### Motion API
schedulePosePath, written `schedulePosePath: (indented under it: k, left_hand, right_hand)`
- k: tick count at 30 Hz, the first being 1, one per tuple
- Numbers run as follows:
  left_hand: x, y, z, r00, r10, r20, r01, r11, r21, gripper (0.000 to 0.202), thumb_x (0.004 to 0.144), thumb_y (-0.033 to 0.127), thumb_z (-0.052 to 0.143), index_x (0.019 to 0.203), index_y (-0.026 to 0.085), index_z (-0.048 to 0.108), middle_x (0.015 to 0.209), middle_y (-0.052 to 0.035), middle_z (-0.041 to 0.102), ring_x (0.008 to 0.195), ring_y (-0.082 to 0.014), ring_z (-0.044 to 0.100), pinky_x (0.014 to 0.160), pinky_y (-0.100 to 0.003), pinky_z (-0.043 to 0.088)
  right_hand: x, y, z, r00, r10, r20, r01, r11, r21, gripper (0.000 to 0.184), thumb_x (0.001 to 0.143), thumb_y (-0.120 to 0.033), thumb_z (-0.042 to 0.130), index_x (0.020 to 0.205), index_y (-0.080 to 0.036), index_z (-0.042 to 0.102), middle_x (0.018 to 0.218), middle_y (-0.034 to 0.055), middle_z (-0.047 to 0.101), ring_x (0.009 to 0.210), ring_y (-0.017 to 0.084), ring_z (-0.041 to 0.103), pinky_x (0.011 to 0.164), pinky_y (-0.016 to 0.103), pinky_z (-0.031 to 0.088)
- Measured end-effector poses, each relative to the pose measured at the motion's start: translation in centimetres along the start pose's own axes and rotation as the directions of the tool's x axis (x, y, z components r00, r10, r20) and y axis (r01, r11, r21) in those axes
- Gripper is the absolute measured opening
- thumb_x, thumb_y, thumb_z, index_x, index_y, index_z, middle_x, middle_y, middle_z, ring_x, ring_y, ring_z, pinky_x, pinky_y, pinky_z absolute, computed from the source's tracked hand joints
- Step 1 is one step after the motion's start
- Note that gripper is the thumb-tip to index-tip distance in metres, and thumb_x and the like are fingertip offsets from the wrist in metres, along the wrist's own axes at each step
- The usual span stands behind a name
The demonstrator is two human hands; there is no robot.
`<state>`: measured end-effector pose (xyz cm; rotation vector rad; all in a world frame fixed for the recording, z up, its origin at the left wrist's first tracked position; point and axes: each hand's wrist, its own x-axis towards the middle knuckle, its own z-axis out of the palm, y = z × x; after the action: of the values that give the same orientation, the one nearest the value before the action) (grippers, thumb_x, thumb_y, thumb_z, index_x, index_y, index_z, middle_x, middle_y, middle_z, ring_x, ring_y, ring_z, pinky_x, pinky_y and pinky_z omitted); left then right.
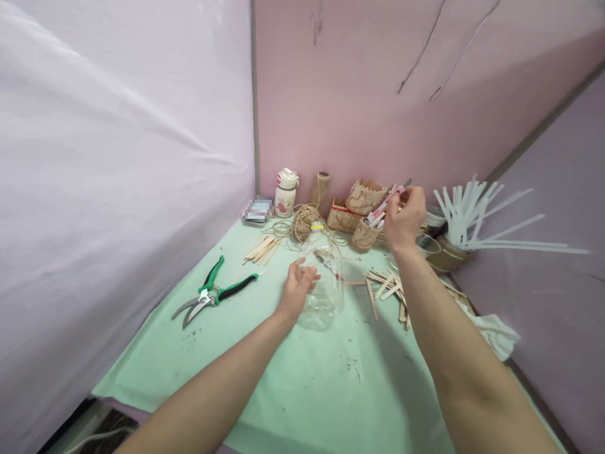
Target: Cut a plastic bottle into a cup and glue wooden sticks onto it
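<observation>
My left hand (299,287) is wrapped around the side of a clear plastic bottle (326,302) with a yellow cap (317,226), which stands upright on the table. My right hand (407,217) is raised at the back right, its fingers closed around a slim pink tool with a grey end (401,189); whether that end is a blade I cannot tell. Just below and left of this hand stands a small brown cup (365,238) with several pens (377,217) in it. Loose wooden craft sticks (388,285) lie between the bottle and my right forearm.
Green-handled pruning shears (208,293) lie open on the left. More craft sticks (261,250), a twine ball (306,221), a twine cone (321,189) and a white flask (286,194) are behind. White strips (467,214) jut from a container at right, above a crumpled white cloth (496,334).
</observation>
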<state>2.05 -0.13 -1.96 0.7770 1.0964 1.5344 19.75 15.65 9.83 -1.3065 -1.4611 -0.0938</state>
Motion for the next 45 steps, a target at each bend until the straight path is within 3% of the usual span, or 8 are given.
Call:
schedulePosePath:
  k: [6,10,14,23,28,34,39,45]
  left_hand:
    - [0.1,-0.2,-0.3,0.995,-0.085,0.057,0.089,0.993,-0.076,0.068,0.071,0.063,0.065,0.119,0.02,0.041,0.11,-0.0104,0.058,0.095,-0.0183,0.064,0.077,-0.028,0.047]
    - [-0.6,0.6,-0.2,0.975,-0.18,0.133,0.18,0.984,0.015,0.061,0.073,0.065,0.061,0.112,0.02,0.047,0.109,-0.0119,0.06,0.091,-0.0184,0.064,0.074,-0.028,0.047]
    - [-1.3,1.6,-0.5,0.918,-0.343,0.198,0.303,0.931,0.206,0.061,0.073,0.068,0.058,0.107,0.018,0.053,0.105,-0.0127,0.062,0.083,-0.0187,0.065,0.067,-0.027,0.048]
    - [-2.1,3.5,-1.5,0.915,-0.366,0.172,0.257,0.855,0.45,0.045,0.067,0.055,0.07,0.09,0.016,0.066,0.088,-0.0113,0.069,0.074,-0.0219,0.064,0.058,-0.026,0.046]
    - [-1.8,3.1,-2.2,0.974,-0.136,0.181,-0.002,0.793,0.61,0.032,0.069,0.049,0.069,0.075,0.018,0.068,0.075,-0.0068,0.068,0.079,-0.0262,0.064,0.068,-0.03,0.046]
    - [-0.5,4.6,-2.0,0.994,-0.035,0.108,-0.044,0.759,0.65,0.04,0.058,0.039,0.079,0.094,0.021,0.069,0.101,-0.0107,0.068,0.095,-0.0308,0.062,0.082,-0.033,0.043]
    - [1.9,7.3,3.0,0.909,0.107,0.403,-0.371,0.652,0.661,0.031,0.063,0.032,0.076,0.092,0.023,0.071,0.1,-0.0068,0.066,0.095,-0.0273,0.058,0.089,-0.034,0.039]
    - [5.6,3.4,12.8,0.694,-0.271,0.667,-0.578,0.343,0.741,0.012,0.058,0.01,0.067,0.054,0.021,0.065,0.059,-0.0034,0.061,0.077,-0.0246,0.059,0.077,-0.031,0.039]
  right_hand:
    - [-6.4,-2.7,-5.9,0.882,0.247,0.401,-0.447,0.705,0.55,0.024,0.087,-0.048,0.05,0.087,-0.025,0.044,0.064,-0.0058,0.053,0.048,0.01,0.048,0.045,0.021,0.039]
    - [-11.3,-3.1,-8.4,0.66,0.35,0.665,-0.726,0.525,0.444,0.035,0.075,-0.054,0.063,0.084,-0.023,0.05,0.057,-0.0072,0.049,0.046,0.008,0.038,0.036,0.015,0.025]
    - [-14.6,-2.9,-9.6,0.558,0.327,0.763,-0.799,0.46,0.387,0.029,0.075,-0.04,0.065,0.095,-0.021,0.057,0.061,-0.0071,0.046,0.051,0.008,0.039,0.04,0.017,0.03]
    - [-17.7,-1.4,-9.8,0.604,0.317,0.731,-0.761,0.502,0.411,0.033,0.082,-0.047,0.059,0.104,-0.022,0.058,0.069,-0.0051,0.053,0.048,0.007,0.04,0.043,0.02,0.03]
    - [-18.0,-0.6,-10.0,0.575,0.344,0.742,-0.776,0.515,0.363,0.034,0.083,-0.049,0.059,0.104,-0.022,0.058,0.068,-0.0041,0.053,0.048,0.008,0.04,0.042,0.02,0.029]
    - [-16.7,0.0,-11.6,0.739,0.497,0.454,-0.671,0.488,0.559,0.023,0.084,-0.042,0.06,0.098,-0.023,0.059,0.064,-0.0058,0.047,0.047,0.007,0.037,0.04,0.018,0.026]
    - [-15.5,0.7,-12.9,0.802,0.567,0.187,-0.527,0.525,0.668,0.013,0.081,-0.032,0.064,0.087,-0.022,0.057,0.055,-0.0086,0.04,0.046,0.006,0.032,0.043,0.018,0.027]
    - [-15.1,1.4,-13.2,0.8,0.592,0.093,-0.485,0.549,0.681,0.012,0.083,-0.032,0.06,0.087,-0.023,0.055,0.057,-0.0088,0.04,0.045,0.006,0.033,0.043,0.018,0.028]
